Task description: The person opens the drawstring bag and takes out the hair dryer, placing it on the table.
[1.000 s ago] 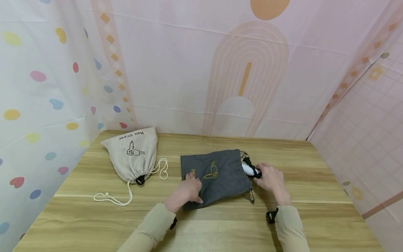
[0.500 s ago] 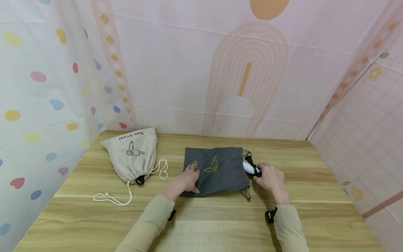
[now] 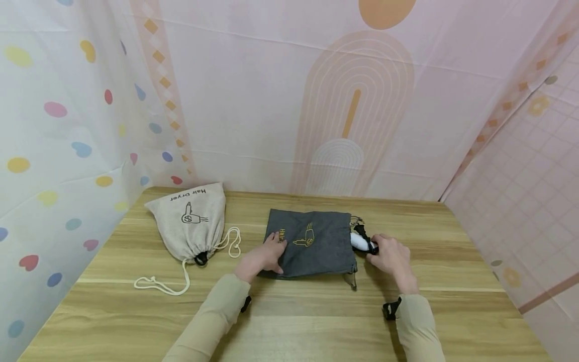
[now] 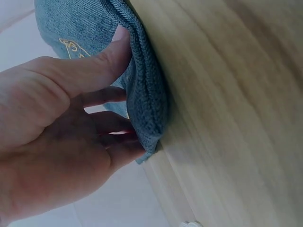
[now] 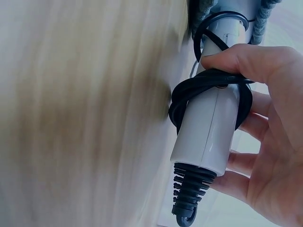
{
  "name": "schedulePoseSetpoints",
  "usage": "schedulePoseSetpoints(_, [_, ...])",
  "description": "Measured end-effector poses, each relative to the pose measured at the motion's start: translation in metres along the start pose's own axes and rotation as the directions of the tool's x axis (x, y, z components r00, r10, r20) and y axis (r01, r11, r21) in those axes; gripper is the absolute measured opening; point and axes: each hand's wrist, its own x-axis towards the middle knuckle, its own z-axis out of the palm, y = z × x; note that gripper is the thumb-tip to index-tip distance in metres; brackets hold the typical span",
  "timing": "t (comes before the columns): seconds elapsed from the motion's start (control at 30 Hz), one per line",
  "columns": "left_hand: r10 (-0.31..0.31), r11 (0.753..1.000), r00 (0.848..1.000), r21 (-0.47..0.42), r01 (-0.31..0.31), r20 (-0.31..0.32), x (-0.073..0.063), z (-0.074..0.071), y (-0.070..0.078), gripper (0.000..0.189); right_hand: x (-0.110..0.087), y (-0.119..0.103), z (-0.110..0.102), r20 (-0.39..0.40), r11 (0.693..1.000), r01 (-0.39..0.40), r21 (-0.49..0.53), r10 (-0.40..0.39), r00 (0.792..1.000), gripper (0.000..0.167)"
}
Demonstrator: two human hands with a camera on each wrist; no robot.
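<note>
A dark grey drawstring bag (image 3: 323, 251) lies flat on the table, with a yellow hair dryer print and lettering. My left hand (image 3: 270, 254) rests on its left end, thumb (image 4: 111, 59) by the near seam and fingers spread over the cloth. From the bag's mouth at the right sticks the white handle of a hair dryer (image 5: 201, 127), its black cord (image 5: 208, 82) looped around it. My right hand (image 3: 390, 256) grips this handle, thumb on top and fingers along the far side. The rest of the dryer is hidden in the bag.
A beige drawstring bag (image 3: 192, 221) marked "Hair Dryer" stands at the back left, its white cords (image 3: 167, 289) trailing on the wooden table (image 3: 316, 327). Patterned curtains (image 3: 253, 100) hang close behind the table and along both sides.
The left end of the grey bag has swung away from me and slightly right under my left hand. My right hand, still gripping the handle, has shifted slightly right.
</note>
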Motion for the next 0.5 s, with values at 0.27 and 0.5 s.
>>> schedulePoseSetpoints(0.27, [0.047,0.999,0.999,-0.020,-0.047,-0.009,0.005,-0.001,-0.007,0.079,-0.001,0.003,-0.001,0.018,1.000,-0.008,0.006,0.008,1.000,0.049])
schedulePoseSetpoints(0.5, [0.074,0.997,0.997,-0.036,-0.074,0.003,0.007,-0.005,-0.014,0.079,-0.002,0.005,-0.003,0.016,1.000,-0.006,0.009,0.006,1.000,0.048])
